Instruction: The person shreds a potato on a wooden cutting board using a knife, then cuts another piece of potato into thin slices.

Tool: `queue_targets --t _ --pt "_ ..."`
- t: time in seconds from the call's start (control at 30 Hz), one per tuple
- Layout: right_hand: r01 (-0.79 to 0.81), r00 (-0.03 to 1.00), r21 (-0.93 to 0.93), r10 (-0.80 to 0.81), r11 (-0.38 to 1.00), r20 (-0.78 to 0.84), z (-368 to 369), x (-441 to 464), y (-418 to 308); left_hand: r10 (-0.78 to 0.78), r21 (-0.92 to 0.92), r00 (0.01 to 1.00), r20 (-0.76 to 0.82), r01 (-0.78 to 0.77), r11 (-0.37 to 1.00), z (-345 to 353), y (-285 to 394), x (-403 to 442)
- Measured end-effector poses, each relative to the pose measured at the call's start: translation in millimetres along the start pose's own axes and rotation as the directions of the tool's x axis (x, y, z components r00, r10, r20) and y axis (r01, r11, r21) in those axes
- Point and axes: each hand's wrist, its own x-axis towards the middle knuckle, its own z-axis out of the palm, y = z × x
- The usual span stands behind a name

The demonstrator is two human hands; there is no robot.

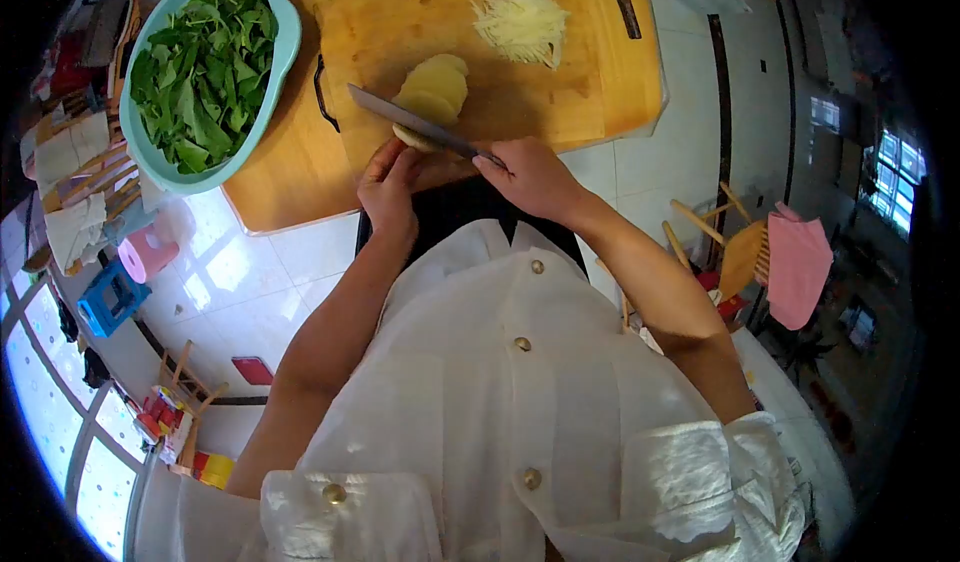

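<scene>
My right hand (pixel 532 175) is closed round the handle of a kitchen knife (pixel 385 110), whose blade points up and to the left. The blade lies against a small piece of potato (pixel 413 140) near the cutting board's front edge. Fingers of my left hand (pixel 388 187) pinch that piece from below, close to the blade. Just beyond the blade, overlapping potato slices (pixel 435 86) lie on the wooden cutting board (pixel 370 22). A heap of potato shreds (pixel 521 25) sits farther back on the board, to the right.
A light blue basin (pixel 284 62) full of green leaves (pixel 205 77) stands at the left of the wooden table (pixel 270 187). Another dark-handled tool (pixel 626 7) lies at the back right. Wooden chairs (pixel 735 252) and a blue stool (pixel 110 297) stand on the floor around.
</scene>
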Motion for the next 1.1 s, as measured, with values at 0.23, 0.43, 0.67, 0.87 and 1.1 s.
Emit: queue_targets --t 0.23,0.43,0.67,0.87,1.1 --pt "-0.034 0.998 -0.001 0.034 0.999 0.053 -3.1 3.4 5.0 0.013 0.048 1.0 -0.01 -0.013 0.999 2.4 -2.4 5.6" --pt "-0.006 1.0 0.036 0.005 0.999 0.03 -6.4 4.5 4.1 0.066 0.052 0.997 -0.038 -0.064 0.997 7.6 -5.6 7.0" --pt "-0.041 0.999 0.058 0.039 0.998 0.032 -3.6 13.0 27.1 0.064 0.09 0.992 -0.107 -0.055 0.994 18.9 3.7 3.8" --pt "-0.022 1.0 0.041 0.021 0.999 0.023 -8.8 15.5 26.6 0.078 0.116 0.995 -0.054 -0.072 0.991 12.1 0.5 8.2" --pt "0.135 0.97 -0.205 -0.171 0.97 -0.172 3.5 -9.7 -6.2 0.059 0.101 0.997 -0.04 -0.055 0.993 31.3 18.4 -5.7"
